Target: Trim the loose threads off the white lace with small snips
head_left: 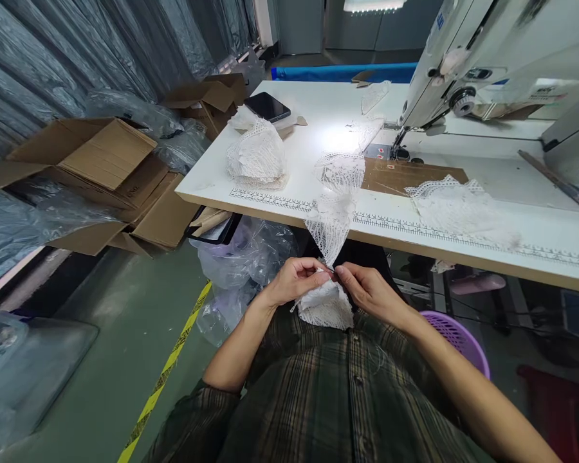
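Just in front of the table edge, my left hand (299,280) pinches white lace fabric (330,236) at a narrow spot. Close beside it, my right hand (369,290) has thumb and fingers closed on the same narrow place; something thin and dark shows between the hands, too small to name. From there the lace runs up over the edge as a chain of joined pieces toward the sewing machine (434,96). Below my fingers a folded lace piece (325,305) hangs against the plaid shirt. One lace stack (258,154) lies to the left, another lace pile (463,206) to the right.
A black phone (267,107) lies behind the left stack. The white table (212,173) has a printed ruler along its front edge. Open cardboard boxes (110,154) and plastic bags (246,257) stand left and below. A purple basket (456,341) is under the table at right.
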A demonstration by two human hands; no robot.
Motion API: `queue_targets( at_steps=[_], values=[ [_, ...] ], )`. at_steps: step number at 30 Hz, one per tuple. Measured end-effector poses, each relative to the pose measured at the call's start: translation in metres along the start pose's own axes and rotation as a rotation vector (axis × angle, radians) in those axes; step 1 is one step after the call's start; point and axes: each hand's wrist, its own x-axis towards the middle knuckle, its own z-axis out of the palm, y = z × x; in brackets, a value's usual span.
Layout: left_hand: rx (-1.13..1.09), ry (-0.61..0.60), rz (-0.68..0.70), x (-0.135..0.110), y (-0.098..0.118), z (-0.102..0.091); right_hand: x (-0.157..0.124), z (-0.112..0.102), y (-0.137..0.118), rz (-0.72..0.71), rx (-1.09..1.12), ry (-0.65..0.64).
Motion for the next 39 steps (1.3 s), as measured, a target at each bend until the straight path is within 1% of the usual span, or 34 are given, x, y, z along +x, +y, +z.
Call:
queue_targets(
  at_steps=[5,12,14,16,18,20,22,23,24,26,28,29,31,34,36,38,39],
  values=[
    [0.019,0.026,0.002,0.001,0.001,0.002,0.002,0.004,0.002,0.024,-0.033,0.071],
    [0.009,0.038,-0.034,0.001,0.001,0.004,-0.003,0.008,0.005,-0.005,-0.072,0.071],
    [0.009,0.055,-0.048,0.001,0.002,0.005,-0.002,0.011,0.005,0.008,-0.087,0.105],
    [0.015,0.059,-0.054,0.0,0.002,0.006,-0.002,0.014,0.006,0.03,-0.044,0.135],
    [0.01,0.05,-0.05,-0.001,0.001,0.007,-0.006,0.017,0.008,0.041,0.071,0.1],
    [0.009,0.023,-0.052,-0.001,-0.003,0.006,-0.013,0.019,0.012,0.047,0.18,0.011],
    [0.062,0.008,-0.032,0.003,-0.011,0.005,-0.02,0.019,0.018,0.073,0.2,-0.049],
    [0.128,0.022,0.001,0.005,-0.017,0.004,-0.022,0.019,0.021,0.093,0.172,-0.042],
    [0.219,0.053,0.05,0.008,-0.023,0.003,-0.023,0.017,0.024,0.113,0.129,-0.01],
    [0.425,0.136,0.168,0.015,-0.035,-0.001,-0.021,0.013,0.027,0.133,0.064,0.116],
    [0.56,0.193,0.251,0.02,-0.045,-0.005,-0.012,0.008,0.027,0.115,0.08,0.244],
    [0.579,0.207,0.266,0.022,-0.048,-0.007,-0.005,0.006,0.026,0.098,0.119,0.28],
    [0.525,0.24,0.259,0.023,-0.049,-0.01,0.008,0.003,0.022,0.067,0.213,0.286],
    [0.309,0.247,0.186,0.024,-0.041,-0.012,0.023,0.004,0.015,0.018,0.272,0.253],
    [0.123,0.186,0.151,0.024,-0.033,-0.012,0.024,0.007,0.011,-0.011,0.248,0.282],
    [-0.064,0.09,0.139,0.026,-0.024,-0.011,0.017,0.01,0.006,-0.036,0.198,0.318],
    [-0.145,0.045,0.131,0.026,-0.02,-0.011,0.012,0.011,0.004,-0.053,0.169,0.314]
  ],
)
